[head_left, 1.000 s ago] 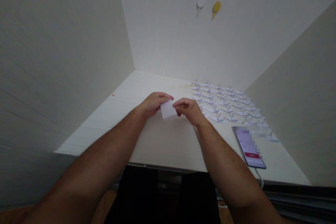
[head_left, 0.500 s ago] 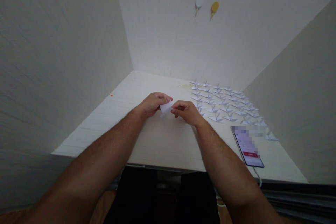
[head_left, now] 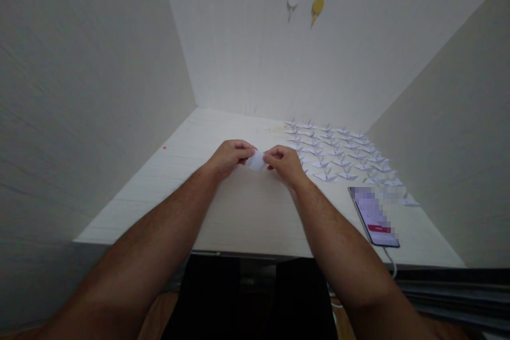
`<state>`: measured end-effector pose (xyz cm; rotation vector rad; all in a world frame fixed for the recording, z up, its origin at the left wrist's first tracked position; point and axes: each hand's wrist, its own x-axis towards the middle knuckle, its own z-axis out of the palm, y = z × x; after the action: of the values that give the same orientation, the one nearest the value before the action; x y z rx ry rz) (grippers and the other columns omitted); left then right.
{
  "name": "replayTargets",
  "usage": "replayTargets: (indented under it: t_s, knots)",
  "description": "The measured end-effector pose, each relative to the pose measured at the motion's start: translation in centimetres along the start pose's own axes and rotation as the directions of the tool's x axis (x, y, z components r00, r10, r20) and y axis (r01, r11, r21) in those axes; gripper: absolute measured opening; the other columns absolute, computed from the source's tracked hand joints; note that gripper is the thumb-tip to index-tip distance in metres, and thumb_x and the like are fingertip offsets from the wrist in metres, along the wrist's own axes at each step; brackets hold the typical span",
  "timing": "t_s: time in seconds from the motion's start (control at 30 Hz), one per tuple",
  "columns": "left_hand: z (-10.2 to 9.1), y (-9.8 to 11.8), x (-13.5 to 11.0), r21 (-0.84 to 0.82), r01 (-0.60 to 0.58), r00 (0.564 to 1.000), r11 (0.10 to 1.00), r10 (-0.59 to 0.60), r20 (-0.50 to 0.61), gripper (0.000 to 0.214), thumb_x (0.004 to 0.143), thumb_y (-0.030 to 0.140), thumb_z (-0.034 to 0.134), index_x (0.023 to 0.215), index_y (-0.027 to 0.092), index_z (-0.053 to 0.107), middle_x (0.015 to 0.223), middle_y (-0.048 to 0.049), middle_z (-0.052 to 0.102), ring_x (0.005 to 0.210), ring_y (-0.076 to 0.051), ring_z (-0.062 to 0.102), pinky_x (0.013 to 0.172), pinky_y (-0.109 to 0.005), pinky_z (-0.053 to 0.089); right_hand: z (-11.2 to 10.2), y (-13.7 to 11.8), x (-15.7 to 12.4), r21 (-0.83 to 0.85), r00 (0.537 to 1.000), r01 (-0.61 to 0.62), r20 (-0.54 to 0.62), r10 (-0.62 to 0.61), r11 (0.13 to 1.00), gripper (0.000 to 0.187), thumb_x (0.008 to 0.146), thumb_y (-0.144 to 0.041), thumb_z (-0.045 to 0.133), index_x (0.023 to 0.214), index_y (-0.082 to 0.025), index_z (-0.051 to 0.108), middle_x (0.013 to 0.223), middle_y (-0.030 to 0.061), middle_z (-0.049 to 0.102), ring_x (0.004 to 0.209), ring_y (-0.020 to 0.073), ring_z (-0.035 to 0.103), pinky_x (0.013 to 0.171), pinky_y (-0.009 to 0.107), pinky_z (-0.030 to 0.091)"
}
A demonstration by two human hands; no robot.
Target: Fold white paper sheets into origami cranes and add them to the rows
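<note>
A small white piece of paper [head_left: 257, 161] is held up between my two hands, just above the white table [head_left: 251, 212]. My left hand [head_left: 231, 158] pinches its left edge between thumb and fingers. At the opposite edge my right hand [head_left: 285, 162] is closed on the same paper with thumb and forefinger. Its exact folds are too blurred to tell. Just right of my right hand stand rows of folded white paper cranes [head_left: 326, 174].
A phone [head_left: 374, 218] with a lit screen lies at the table's right front, a white cable [head_left: 391, 263] running off the edge. Walls enclose the table on the left, back and right. Two hooks, one yellow [head_left: 317, 6] and one white [head_left: 292, 0], are on the back wall.
My right hand has come to grip the paper's right edge, and the paper has turned to lie squarer between both hands. The camera view has shifted slightly.
</note>
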<state>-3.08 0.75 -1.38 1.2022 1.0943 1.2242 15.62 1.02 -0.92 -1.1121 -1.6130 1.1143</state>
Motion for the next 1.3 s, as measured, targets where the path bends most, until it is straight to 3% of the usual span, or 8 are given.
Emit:
replayTargets:
  t_s: [0.37,1.3]
  knots:
    - [0.43,0.57,-0.53,0.063,0.022,0.999,0.998,-0.025,0.044,0.017,0.059,0.022,0.078,0.071,0.015,0.070,0.057,-0.0004,0.061,0.048,-0.008,0.048,0.049,-0.023,0.033,-0.01,0.33,0.22,-0.127,0.995,0.005,-0.098,-0.018,0.992,0.011,0.066,-0.028,0.066,0.066,-0.017,0.063,0.056,-0.0013,0.062,0.051,0.0107,0.055,0.048,0.021,0.039]
    - [0.66,0.47,-0.65,0.223,-0.006,1.000,0.975,0.004,0.010,0.019,0.059,0.025,0.079,0.072,0.015,0.070,0.056,0.0003,0.061,0.048,-0.008,0.047,0.047,-0.022,0.031,0.04,-0.38,-0.04,-0.266,0.992,0.040,-0.106,-0.070,0.963,0.011,0.066,-0.026,0.063,0.061,-0.017,0.062,0.055,-0.0017,0.060,0.051,0.0101,0.049,0.051,0.022,0.037]
